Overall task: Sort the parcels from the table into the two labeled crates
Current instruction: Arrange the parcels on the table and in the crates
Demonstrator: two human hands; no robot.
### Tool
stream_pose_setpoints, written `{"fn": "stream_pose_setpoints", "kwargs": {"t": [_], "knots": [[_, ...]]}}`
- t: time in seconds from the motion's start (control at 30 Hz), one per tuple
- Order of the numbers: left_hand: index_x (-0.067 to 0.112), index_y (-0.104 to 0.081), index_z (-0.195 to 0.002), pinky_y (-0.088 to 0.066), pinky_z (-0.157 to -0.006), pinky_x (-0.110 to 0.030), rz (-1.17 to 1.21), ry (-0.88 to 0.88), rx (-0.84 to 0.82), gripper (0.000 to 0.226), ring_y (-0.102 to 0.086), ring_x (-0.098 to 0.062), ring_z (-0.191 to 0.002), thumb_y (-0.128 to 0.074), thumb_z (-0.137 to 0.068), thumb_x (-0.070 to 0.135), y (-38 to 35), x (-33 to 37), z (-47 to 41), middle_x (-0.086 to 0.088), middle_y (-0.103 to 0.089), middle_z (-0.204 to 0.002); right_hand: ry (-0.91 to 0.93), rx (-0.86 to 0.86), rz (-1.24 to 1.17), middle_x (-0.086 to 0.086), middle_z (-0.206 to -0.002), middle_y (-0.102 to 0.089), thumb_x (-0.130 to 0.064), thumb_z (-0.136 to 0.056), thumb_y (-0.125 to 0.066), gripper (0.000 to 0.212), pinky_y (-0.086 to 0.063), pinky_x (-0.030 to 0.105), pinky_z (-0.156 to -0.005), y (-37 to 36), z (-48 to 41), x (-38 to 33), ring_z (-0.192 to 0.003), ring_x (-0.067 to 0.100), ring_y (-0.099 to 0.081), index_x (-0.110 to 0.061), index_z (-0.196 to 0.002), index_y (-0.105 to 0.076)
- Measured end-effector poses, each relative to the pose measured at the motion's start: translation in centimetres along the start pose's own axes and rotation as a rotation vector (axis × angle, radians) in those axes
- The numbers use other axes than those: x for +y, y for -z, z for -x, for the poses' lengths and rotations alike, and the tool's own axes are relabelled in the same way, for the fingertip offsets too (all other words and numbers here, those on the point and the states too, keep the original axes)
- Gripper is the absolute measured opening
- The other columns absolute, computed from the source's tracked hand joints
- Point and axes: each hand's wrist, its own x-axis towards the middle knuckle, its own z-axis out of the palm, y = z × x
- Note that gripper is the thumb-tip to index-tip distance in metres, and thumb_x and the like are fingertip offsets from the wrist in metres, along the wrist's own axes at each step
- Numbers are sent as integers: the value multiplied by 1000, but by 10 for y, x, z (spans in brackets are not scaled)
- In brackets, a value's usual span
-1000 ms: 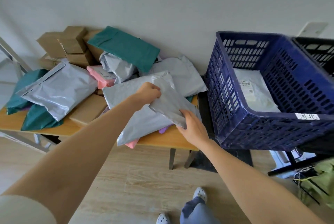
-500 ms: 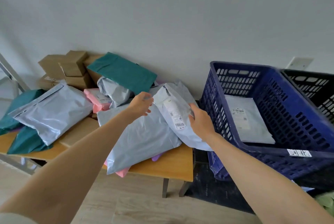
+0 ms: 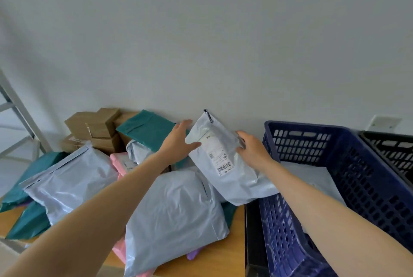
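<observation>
I read held mailer (image 3: 234, 178) pale grey, white label (image 3: 218, 156) with black barcode. Near crate (image 3: 357, 165) navy, slotted lattice walls; far crate (image 3: 391, 145) black, same lattice. On pile I note teal mailer (image 3: 147, 129), pink parcel (image 3: 119, 162), brown boxes (image 3: 96, 124). Table (image 3: 234, 243) orange-tan wood. Wall (image 3: 201, 31) plain pale grey.

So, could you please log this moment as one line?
left hand: holds grey plastic mailer bag | right hand: grips it | label: visible | blue plastic crate: adjacent
</observation>
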Motion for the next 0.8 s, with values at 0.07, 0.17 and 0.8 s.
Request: {"fn": "stream_pose_setpoints", "kwargs": {"t": [0.07, 0.17, 0.8], "knots": [[24, -30, -145, -41, -93, -32, -39, -81, 90, 82, -45, -21, -123, -77, -79, 35, 11, 11, -10, -6, -39, -143, 28, -22, 51, 0, -98, -62, 5, -89, -48, 42, -45, 30, -73, 4, -12, -6, -92, 21, -59, -13, -126, -55], [23, -35, -144, -37, -103, -40, -195, -263, 163, 81, -25, -24, -137, -79, -77, 35, 28, 25, -19, -6, -32, -148, 64, -73, 147, 0, -81, -61, 9, -82, -40, 39, -43, 32, -63, 6, -26, -16, -80, 30, -58, -17, -105, -58], [21, -71, -103, -50, -72, -33, -494, -284, -94, 19, -62, -23, -90, -57, -92, 27, 62, 18, -29, -1, -70, -97, 159, -160, 395, 1, -86, -64, -4, -83, -49, 28, -37, 30, -61, -27, -59, -99, -78, 27, -55, -27, -87, -65]]}}
